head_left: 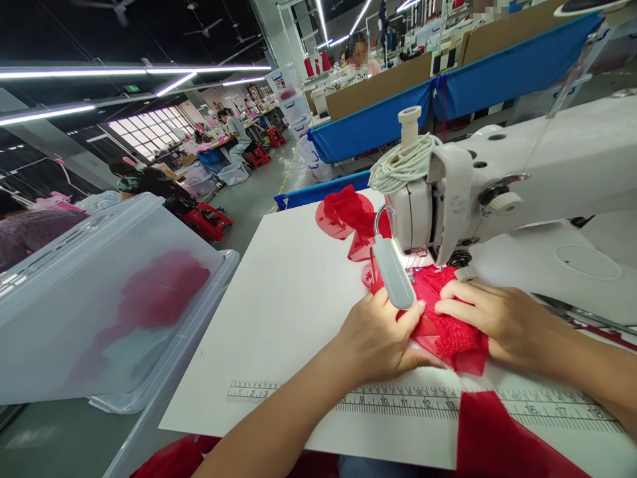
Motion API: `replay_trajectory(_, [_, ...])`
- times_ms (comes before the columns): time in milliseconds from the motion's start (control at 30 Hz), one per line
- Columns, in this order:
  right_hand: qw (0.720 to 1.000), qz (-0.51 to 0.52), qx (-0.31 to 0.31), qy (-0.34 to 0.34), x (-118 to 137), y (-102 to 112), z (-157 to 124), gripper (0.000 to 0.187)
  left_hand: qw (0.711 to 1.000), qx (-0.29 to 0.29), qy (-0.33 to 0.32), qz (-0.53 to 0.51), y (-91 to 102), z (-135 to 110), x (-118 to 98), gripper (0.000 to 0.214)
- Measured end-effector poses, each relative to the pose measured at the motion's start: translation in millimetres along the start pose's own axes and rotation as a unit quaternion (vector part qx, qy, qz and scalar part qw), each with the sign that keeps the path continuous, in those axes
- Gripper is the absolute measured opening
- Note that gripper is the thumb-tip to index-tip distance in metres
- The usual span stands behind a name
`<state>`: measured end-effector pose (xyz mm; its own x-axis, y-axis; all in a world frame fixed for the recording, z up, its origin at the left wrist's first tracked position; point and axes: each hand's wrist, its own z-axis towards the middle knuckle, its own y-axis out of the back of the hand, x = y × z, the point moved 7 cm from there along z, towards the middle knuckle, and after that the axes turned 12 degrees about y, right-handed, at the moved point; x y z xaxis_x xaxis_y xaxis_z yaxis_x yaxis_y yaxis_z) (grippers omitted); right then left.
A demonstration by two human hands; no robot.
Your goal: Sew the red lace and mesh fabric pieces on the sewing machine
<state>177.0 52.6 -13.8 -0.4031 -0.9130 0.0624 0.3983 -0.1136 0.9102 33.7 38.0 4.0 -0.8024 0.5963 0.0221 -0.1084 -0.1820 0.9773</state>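
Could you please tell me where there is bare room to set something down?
The widest bare patch is the white tabletop between the plastic bin, the printed ruler and the left grip. A smaller one lies between the sewing machine and the dark tool. It is crowded below the machine head, with red lace under the right grip.

White tubes [209, 69] burn against a dark ceiling [164, 40]; a far window [152, 133] is washed out. Strong white light spills beneath the machine [497, 172] onto the cloth [448, 318]. Glare streaks the box [74, 259]. Wide-angle distortion stretches the edges; the far room looks soft.
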Motion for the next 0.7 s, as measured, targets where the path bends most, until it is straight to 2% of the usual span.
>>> replay_trajectory(333, [1.000, 0.015, -0.018, 0.009, 0.8, -0.2, -2.4, 0.038, 1.000, -0.021, -0.008, -0.004, 4.9, -1.3, -4.9, 0.093])
replay_trajectory(533, [1.000, -0.002, -0.030, 0.009, -1.0, -1.7, -1.1, 0.037, 0.998, -0.057, -0.005, -0.010, 6.1, -0.7, -4.3, 0.098])
replay_trajectory(700, [0.999, -0.013, -0.038, 0.001, -5.8, -4.9, -2.6, 0.042, 0.999, -0.047, 0.002, 0.006, 2.0, -2.4, -0.4, 0.092])
